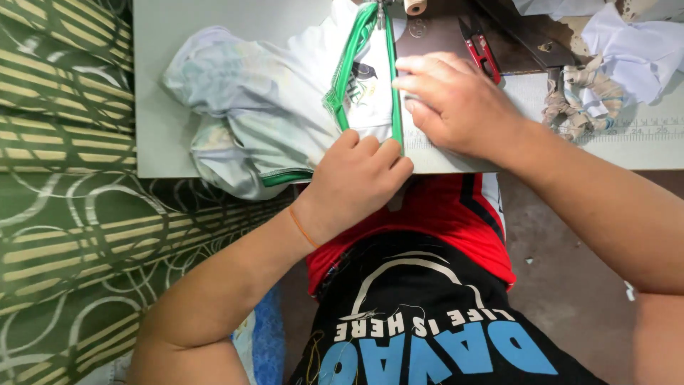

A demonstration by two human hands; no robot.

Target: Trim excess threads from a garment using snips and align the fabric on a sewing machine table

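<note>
on the table [164, 142], left hand [356, 178] pinches the green trim [396, 93] closed; right hand [456, 100] lies flat, fingers extended, holding nothing. trim near the needle appears sewn; the near end remains.

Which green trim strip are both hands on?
The straight vertical green strip along the white garment edge: the right hand presses beside it, the left hand pinches its lower end. The curved strip farther left lies untouched.
</note>
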